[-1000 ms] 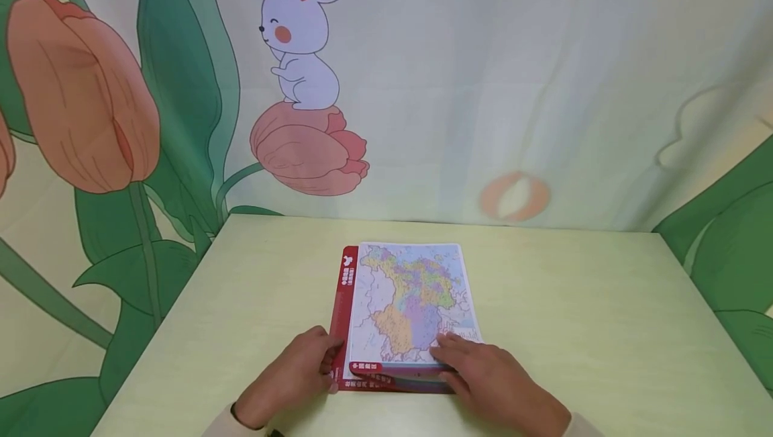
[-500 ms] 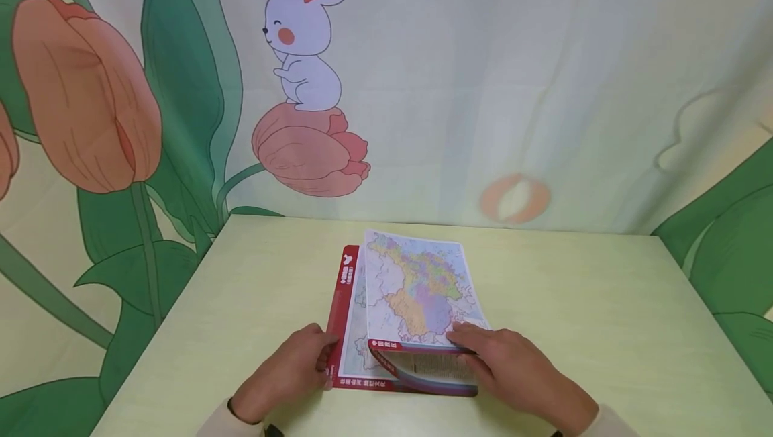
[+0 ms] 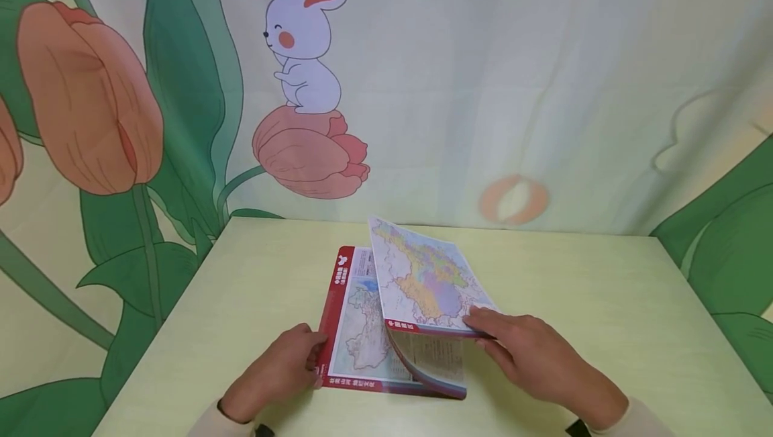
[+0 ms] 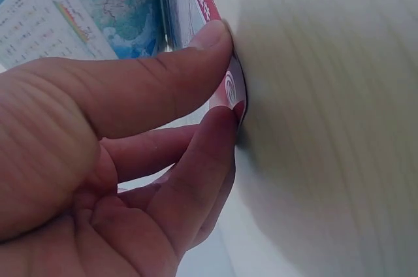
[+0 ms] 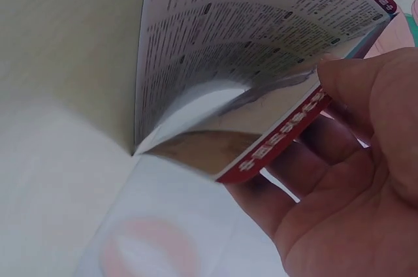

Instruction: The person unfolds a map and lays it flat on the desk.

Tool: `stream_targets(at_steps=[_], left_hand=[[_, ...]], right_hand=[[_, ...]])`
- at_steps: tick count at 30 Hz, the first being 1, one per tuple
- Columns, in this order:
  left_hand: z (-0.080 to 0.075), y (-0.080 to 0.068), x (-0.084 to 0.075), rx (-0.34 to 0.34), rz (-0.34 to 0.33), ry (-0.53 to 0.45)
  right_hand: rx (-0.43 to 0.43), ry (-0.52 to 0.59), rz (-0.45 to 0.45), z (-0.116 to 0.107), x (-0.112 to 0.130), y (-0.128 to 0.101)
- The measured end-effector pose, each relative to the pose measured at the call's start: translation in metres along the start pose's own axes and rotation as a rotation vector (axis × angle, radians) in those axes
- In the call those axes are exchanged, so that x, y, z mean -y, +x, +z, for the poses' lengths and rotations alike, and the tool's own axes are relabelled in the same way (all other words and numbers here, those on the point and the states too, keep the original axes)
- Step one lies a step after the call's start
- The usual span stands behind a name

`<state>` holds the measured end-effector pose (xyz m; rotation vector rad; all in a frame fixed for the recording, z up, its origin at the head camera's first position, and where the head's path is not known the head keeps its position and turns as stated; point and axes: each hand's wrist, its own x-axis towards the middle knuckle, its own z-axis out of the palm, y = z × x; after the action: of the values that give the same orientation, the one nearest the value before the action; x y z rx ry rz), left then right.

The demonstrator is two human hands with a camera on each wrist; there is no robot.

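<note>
A folded paper map with a red border [image 3: 353, 329] lies on the pale green table [image 3: 604, 303] in the head view. My left hand [image 3: 313, 358] pinches its near left corner between thumb and forefinger; the left wrist view shows the red corner [image 4: 234, 91] in that pinch [image 4: 225, 76]. My right hand [image 3: 478, 321] holds the near edge of the upper map panel [image 3: 423, 276], thumb on top and fingers beneath, and the panel stands raised and tilted. In the right wrist view its printed underside [image 5: 241, 35] curves up from the fold, with the hand [image 5: 295, 134] at the red edge.
A cloth backdrop with a rabbit [image 3: 302, 41], tulips and green leaves hangs right behind the table's far edge. Bare tabletop lies on both sides of the map. Cream sleeves show at the bottom edge of the head view.
My right hand has lifted the upper panel up and to the right, uncovering the map page beneath. The left hand has kept its hold on the left corner.
</note>
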<state>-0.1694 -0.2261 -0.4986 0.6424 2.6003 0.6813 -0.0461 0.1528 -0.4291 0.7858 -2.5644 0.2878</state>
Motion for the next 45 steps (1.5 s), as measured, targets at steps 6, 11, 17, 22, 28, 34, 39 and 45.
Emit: stream_targets(at_steps=[6, 11, 17, 22, 28, 34, 39, 45], left_hand=[[-0.002, -0.001, 0.002, -0.001, -0.024, 0.017], [-0.003, -0.002, 0.001, 0.003, -0.023, 0.008], [-0.005, -0.002, 0.004, -0.007, -0.025, 0.013], [-0.006, -0.001, 0.009, -0.003, -0.052, -0.008], [-0.008, -0.001, 0.016, 0.001, -0.079, -0.013], [-0.01, -0.005, 0.021, -0.01, -0.091, -0.011], [-0.013, -0.006, 0.025, -0.019, -0.099, -0.007], [-0.016, -0.009, 0.032, -0.035, -0.113, -0.014]], right_hand=[[-0.047, -0.021, -0.014, -0.005, -0.006, -0.005], [-0.086, -0.043, -0.009, -0.009, -0.01, -0.006], [-0.109, -0.06, -0.002, -0.017, -0.015, -0.009], [-0.119, -0.072, 0.011, -0.029, -0.019, -0.012], [-0.168, -0.095, 0.007, -0.039, -0.024, -0.018], [-0.182, -0.111, 0.037, -0.046, -0.03, -0.03], [-0.183, -0.14, 0.076, -0.053, -0.034, -0.042], [-0.146, -0.159, 0.165, -0.067, -0.035, -0.058]])
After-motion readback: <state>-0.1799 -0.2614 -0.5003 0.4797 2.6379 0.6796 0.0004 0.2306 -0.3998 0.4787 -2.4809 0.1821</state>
